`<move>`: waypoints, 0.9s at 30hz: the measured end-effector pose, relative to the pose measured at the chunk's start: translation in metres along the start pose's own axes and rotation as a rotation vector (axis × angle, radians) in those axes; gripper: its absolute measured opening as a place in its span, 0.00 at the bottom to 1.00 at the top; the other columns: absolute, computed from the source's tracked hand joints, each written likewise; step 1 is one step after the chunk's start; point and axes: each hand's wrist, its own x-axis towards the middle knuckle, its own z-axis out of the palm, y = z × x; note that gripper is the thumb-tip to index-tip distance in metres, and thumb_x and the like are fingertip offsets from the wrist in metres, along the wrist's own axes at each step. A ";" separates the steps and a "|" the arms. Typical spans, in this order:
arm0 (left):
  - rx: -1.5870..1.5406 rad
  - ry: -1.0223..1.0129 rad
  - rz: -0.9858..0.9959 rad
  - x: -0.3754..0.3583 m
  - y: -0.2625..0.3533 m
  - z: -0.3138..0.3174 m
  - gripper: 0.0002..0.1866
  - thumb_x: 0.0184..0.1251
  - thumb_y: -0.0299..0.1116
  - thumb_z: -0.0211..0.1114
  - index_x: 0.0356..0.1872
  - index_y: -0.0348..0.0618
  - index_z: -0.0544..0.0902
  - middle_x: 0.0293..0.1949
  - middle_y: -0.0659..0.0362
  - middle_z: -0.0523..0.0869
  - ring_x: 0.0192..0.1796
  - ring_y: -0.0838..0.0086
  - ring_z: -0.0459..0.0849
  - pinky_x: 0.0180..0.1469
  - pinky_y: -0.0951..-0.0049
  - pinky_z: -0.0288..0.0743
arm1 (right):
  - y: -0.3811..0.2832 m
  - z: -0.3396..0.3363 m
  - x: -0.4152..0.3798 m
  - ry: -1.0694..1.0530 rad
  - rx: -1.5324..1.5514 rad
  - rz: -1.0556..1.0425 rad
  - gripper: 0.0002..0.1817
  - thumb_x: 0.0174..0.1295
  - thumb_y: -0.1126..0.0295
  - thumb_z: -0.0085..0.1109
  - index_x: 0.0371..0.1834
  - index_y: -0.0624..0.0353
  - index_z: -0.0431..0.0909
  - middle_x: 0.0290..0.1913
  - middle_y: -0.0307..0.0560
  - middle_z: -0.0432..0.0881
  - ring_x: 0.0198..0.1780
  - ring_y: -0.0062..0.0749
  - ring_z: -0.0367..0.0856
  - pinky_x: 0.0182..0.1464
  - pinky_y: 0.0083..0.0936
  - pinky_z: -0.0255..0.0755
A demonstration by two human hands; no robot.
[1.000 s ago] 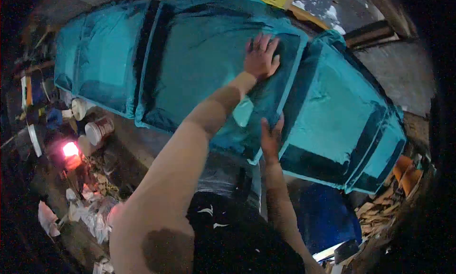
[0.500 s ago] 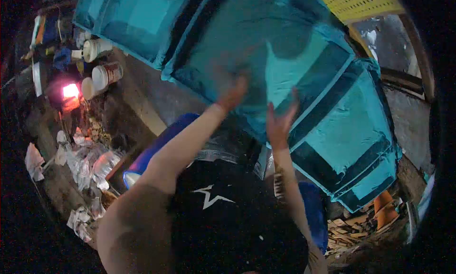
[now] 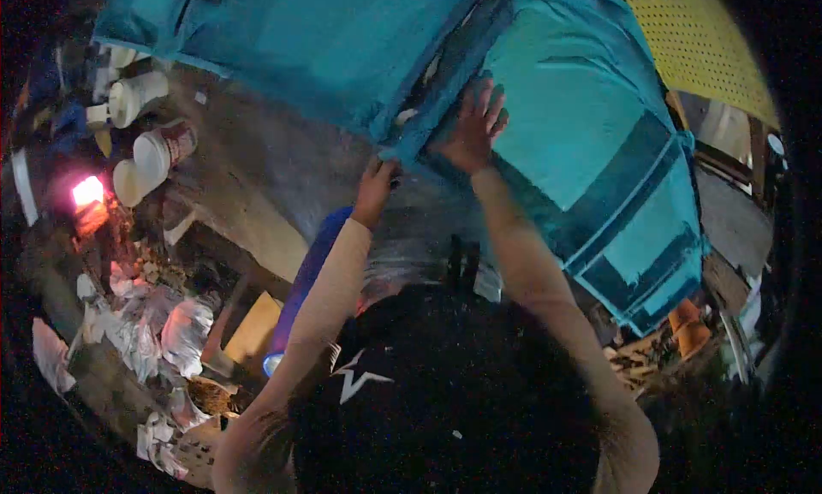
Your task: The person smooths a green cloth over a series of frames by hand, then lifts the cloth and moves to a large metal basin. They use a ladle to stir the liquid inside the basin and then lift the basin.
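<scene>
Panels of turquoise fabric [image 3: 556,117] lie part smooth, part creased under the right hand [image 3: 471,139], fingers spread; left hand [image 3: 372,193], grip unclear.

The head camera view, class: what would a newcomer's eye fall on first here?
First, probably, the broad teal covering stretching across the top and right, with the left hand at its lower edge and the right hand spread against it, near the middle. Next come the pink-white glow at the far left and the yellow perforated sheet at the upper right.
</scene>
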 end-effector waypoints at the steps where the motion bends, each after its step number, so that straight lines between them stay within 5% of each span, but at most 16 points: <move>1: 0.164 0.005 0.032 -0.009 0.022 -0.002 0.20 0.70 0.46 0.55 0.51 0.40 0.78 0.41 0.58 0.82 0.43 0.72 0.80 0.47 0.71 0.73 | -0.001 0.002 0.002 0.016 -0.013 -0.014 0.73 0.25 0.44 0.79 0.76 0.58 0.41 0.78 0.57 0.32 0.77 0.63 0.25 0.69 0.68 0.32; 4: 0.258 -0.166 0.098 -0.041 0.061 -0.028 0.19 0.69 0.41 0.57 0.52 0.36 0.77 0.43 0.58 0.82 0.43 0.73 0.80 0.47 0.72 0.72 | 0.006 0.016 0.011 0.054 -0.068 -0.007 0.73 0.29 0.46 0.78 0.76 0.58 0.38 0.78 0.57 0.31 0.77 0.63 0.25 0.68 0.69 0.31; 6: 0.435 -0.170 0.044 -0.056 0.149 -0.046 0.18 0.70 0.39 0.56 0.52 0.36 0.77 0.42 0.58 0.83 0.42 0.73 0.80 0.46 0.72 0.73 | 0.026 0.014 0.005 0.149 -0.069 -0.146 0.67 0.38 0.51 0.75 0.76 0.58 0.37 0.78 0.57 0.30 0.78 0.58 0.25 0.72 0.59 0.32; 7: 0.629 -0.174 -0.024 -0.055 0.177 -0.055 0.16 0.70 0.37 0.56 0.52 0.37 0.77 0.42 0.57 0.83 0.41 0.73 0.80 0.45 0.72 0.73 | 0.032 -0.003 0.003 0.173 0.180 -0.198 0.60 0.44 0.55 0.72 0.76 0.59 0.39 0.78 0.58 0.35 0.78 0.55 0.31 0.73 0.53 0.37; 9: 0.400 0.122 0.735 -0.008 0.155 -0.086 0.12 0.70 0.35 0.55 0.46 0.40 0.79 0.34 0.60 0.83 0.36 0.76 0.79 0.42 0.72 0.74 | 0.013 -0.032 -0.007 0.191 0.437 -0.240 0.54 0.49 0.59 0.69 0.75 0.60 0.42 0.77 0.58 0.39 0.78 0.52 0.37 0.73 0.48 0.42; 11: -0.262 0.506 0.636 0.035 0.151 -0.105 0.12 0.71 0.41 0.53 0.37 0.46 0.80 0.26 0.63 0.81 0.32 0.75 0.79 0.37 0.70 0.74 | -0.029 -0.061 -0.005 0.415 0.472 -0.046 0.42 0.57 0.64 0.63 0.72 0.64 0.52 0.74 0.58 0.53 0.74 0.48 0.53 0.71 0.39 0.52; 12: -0.249 0.504 0.642 0.066 0.131 -0.128 0.12 0.71 0.41 0.53 0.37 0.46 0.80 0.26 0.63 0.81 0.32 0.75 0.79 0.37 0.70 0.74 | -0.064 -0.072 0.002 0.362 0.604 -0.081 0.38 0.58 0.65 0.63 0.70 0.65 0.56 0.71 0.57 0.58 0.71 0.49 0.58 0.70 0.40 0.56; 14: -0.665 0.316 0.346 0.120 0.087 -0.180 0.17 0.72 0.50 0.50 0.35 0.49 0.77 0.28 0.64 0.80 0.33 0.74 0.79 0.39 0.68 0.74 | -0.128 -0.057 0.030 0.303 0.645 -0.277 0.35 0.58 0.66 0.63 0.67 0.66 0.61 0.68 0.57 0.63 0.68 0.52 0.63 0.67 0.40 0.60; 15: -0.660 0.325 0.353 0.115 0.087 -0.181 0.17 0.72 0.50 0.50 0.35 0.49 0.77 0.28 0.64 0.80 0.33 0.74 0.79 0.39 0.68 0.74 | -0.149 -0.040 0.054 0.296 0.553 -0.425 0.34 0.58 0.66 0.63 0.67 0.65 0.62 0.68 0.58 0.64 0.68 0.52 0.63 0.67 0.40 0.61; 17: -0.938 -0.595 0.427 0.111 0.096 -0.166 0.20 0.71 0.55 0.49 0.44 0.50 0.77 0.39 0.61 0.81 0.42 0.70 0.79 0.46 0.65 0.73 | -0.188 -0.004 0.107 0.242 0.589 -0.648 0.36 0.60 0.58 0.61 0.70 0.60 0.60 0.70 0.59 0.59 0.71 0.57 0.58 0.69 0.48 0.55; 19: -1.013 -0.053 0.195 0.155 0.097 -0.149 0.20 0.72 0.52 0.49 0.52 0.50 0.76 0.49 0.60 0.80 0.52 0.68 0.77 0.54 0.62 0.71 | -0.200 0.033 0.132 0.236 0.385 -0.653 0.39 0.59 0.52 0.59 0.70 0.58 0.59 0.72 0.58 0.57 0.72 0.59 0.54 0.70 0.54 0.49; 23: -0.924 0.069 0.304 0.187 0.063 -0.179 0.22 0.74 0.47 0.49 0.59 0.44 0.74 0.55 0.59 0.79 0.59 0.65 0.75 0.60 0.63 0.69 | -0.217 0.055 0.137 0.210 0.148 -0.638 0.47 0.57 0.35 0.50 0.75 0.51 0.53 0.78 0.54 0.43 0.76 0.63 0.40 0.70 0.67 0.35; 27: -1.075 0.217 0.321 0.085 0.098 -0.177 0.22 0.74 0.43 0.52 0.59 0.35 0.73 0.53 0.58 0.79 0.58 0.65 0.75 0.57 0.67 0.72 | -0.215 0.052 0.139 0.136 -0.005 -0.634 0.51 0.56 0.30 0.47 0.76 0.50 0.49 0.79 0.51 0.42 0.77 0.60 0.38 0.71 0.65 0.35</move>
